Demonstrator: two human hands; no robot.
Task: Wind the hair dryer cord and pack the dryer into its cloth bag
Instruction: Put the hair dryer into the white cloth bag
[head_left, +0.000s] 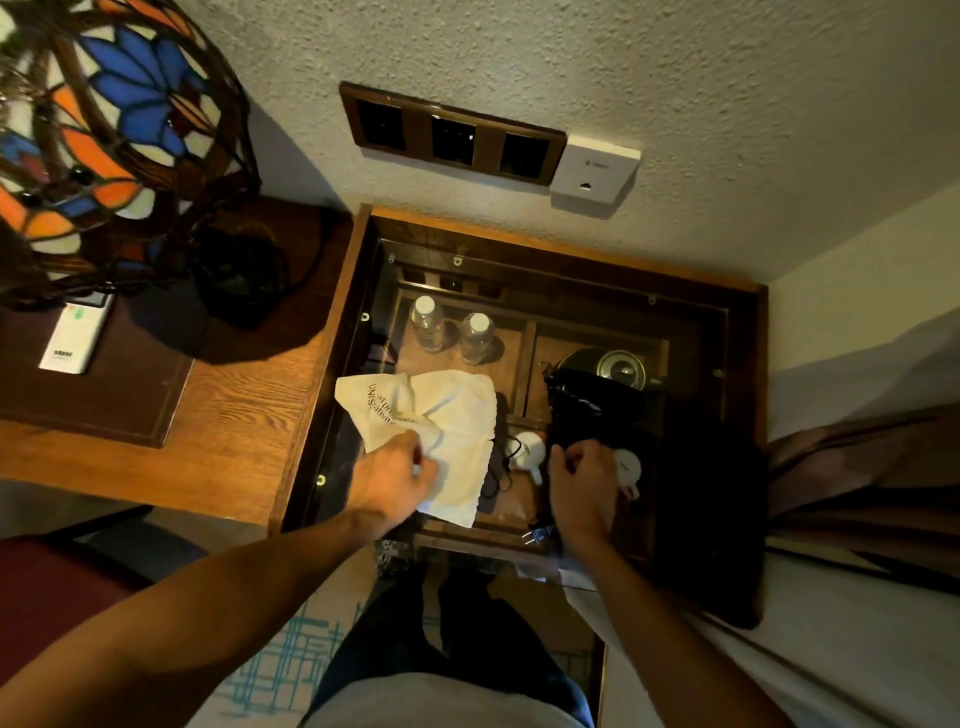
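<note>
Crumpled white cloth bag (447, 421) with dark lettering, black dryer (582, 400) beside it

bottles (451, 330) block rear, cups (527, 451) mid

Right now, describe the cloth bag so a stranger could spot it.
Look at the glass-topped cabinet under the wall sockets. On its left side, in front of two water bottles, lies the cloth bag, pinched by the left hand. It alone is white, crumpled, with dark lettering.

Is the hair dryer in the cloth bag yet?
No. The cloth bag lies flat under the left hand; the black hair dryer sits apart beside it.
</note>
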